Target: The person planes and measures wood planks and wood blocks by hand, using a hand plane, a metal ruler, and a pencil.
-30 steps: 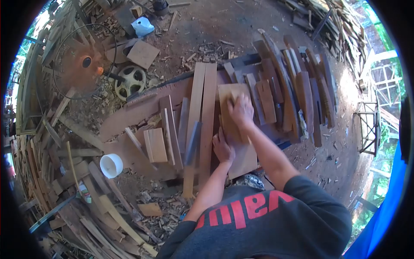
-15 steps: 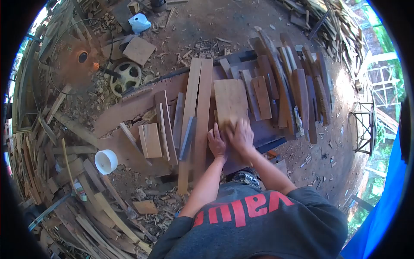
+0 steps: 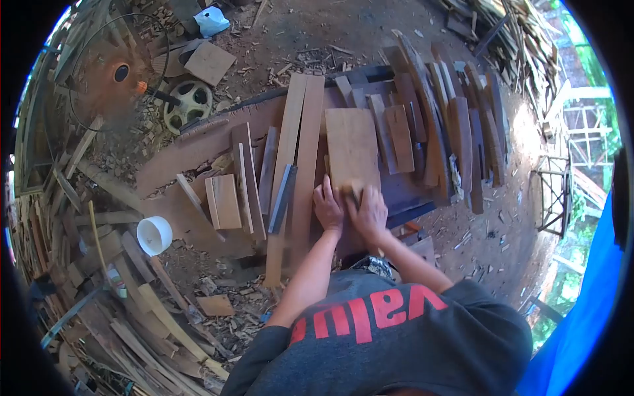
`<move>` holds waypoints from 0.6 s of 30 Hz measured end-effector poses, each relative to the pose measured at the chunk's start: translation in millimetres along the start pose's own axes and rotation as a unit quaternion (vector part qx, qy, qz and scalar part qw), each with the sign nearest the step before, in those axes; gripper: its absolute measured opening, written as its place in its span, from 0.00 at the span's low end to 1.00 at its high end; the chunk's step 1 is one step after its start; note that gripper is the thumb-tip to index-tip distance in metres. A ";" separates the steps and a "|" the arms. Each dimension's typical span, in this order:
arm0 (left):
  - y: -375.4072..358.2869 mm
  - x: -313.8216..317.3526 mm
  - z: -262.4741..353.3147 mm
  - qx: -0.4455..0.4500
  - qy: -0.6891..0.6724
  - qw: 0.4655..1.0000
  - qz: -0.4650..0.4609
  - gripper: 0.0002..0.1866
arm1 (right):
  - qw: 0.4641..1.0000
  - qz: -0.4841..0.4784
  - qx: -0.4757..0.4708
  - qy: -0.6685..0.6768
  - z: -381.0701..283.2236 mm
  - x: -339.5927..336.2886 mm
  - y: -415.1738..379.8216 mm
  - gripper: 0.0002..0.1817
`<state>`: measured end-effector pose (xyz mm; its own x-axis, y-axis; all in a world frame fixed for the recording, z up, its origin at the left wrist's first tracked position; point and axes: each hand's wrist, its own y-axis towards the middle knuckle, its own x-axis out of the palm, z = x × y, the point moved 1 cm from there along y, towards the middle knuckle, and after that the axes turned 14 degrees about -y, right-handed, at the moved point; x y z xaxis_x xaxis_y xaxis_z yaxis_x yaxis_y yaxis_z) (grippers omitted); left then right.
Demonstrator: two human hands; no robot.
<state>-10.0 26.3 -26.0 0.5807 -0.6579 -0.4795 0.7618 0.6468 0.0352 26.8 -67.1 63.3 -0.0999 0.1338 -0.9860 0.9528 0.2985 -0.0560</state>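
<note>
On the left, a white bucket (image 3: 154, 236) is sitting near the wood bench (image 3: 178, 156). Next, two long planks (image 3: 307, 152) are lying across it. The left hand (image 3: 329, 210) is resting by the near left edge of a board (image 3: 352, 142) lying mid-bench; I can't tell if it's gripping. The right hand (image 3: 371, 211) is squeezing a blurry small block (image 3: 355, 191), seemingly rubbing the board; the next stroke is calling for steady holding. The board's far part is lying bare; wood pieces (image 3: 399, 129) are crowding its right edge.

Rectangular tan board (image 3: 351, 144) laid flat, broad face exposed. Small brown block (image 3: 349, 189), blurred and partly covered, held at board's near end.
</note>
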 end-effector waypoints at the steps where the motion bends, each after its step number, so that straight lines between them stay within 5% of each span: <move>1: 0.4 -1.0 2.0 -0.005 -0.003 1.000 -0.004 0.26 | 0.998 -0.055 0.003 -0.018 0.3 -2.8 -2.9 0.26; 4: -1.4 -4.1 3.5 -0.028 0.006 0.999 -0.020 0.25 | 0.999 0.020 -0.006 -0.026 -11.7 7.4 53.4 0.27; 10: 1.7 -13.3 18.3 -0.021 -0.011 0.999 -0.035 0.25 | 0.999 -0.006 0.045 -0.010 -44.0 9.8 189.4 0.27; 18: 3.0 -13.8 20.4 -0.029 -0.030 0.999 -0.014 0.25 | 0.998 0.023 0.040 -0.050 -18.8 5.9 109.0 0.28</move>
<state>-9.9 29.4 -1.4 0.5772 -0.6961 -0.4270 0.7609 0.6483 -0.0283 124.7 -16.0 54.3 -0.0302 0.0492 -0.9983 0.9758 0.2178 -0.0188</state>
